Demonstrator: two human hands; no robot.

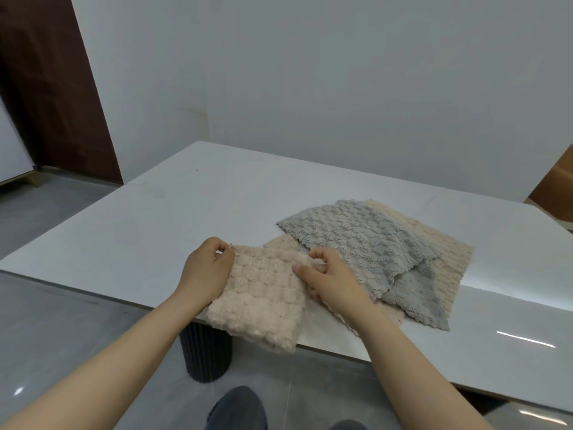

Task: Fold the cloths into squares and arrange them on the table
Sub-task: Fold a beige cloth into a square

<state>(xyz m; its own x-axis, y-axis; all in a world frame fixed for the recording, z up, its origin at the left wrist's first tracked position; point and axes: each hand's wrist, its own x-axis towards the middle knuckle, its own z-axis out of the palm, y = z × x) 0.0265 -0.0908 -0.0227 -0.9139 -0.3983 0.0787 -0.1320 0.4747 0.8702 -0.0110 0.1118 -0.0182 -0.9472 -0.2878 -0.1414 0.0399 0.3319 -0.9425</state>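
Lower centre: folded pink cloth (263, 296) overhangs the near edge of the table (170, 218). Left hand (207, 270) pinches its upper left corner. Right hand (333, 282) grips its upper right corner, fingers curled. Beyond, right of centre: grey cloth (350, 240) lies rumpled on a beige cloth (446, 252).

Both forearms (124, 352) are bare down to the frame's lower edge, as are the left hand (207, 270) and right hand (333, 282). The nails are short and plain. Below them are two dark grey rounded shapes (237, 408), either trousered knees or shoes.
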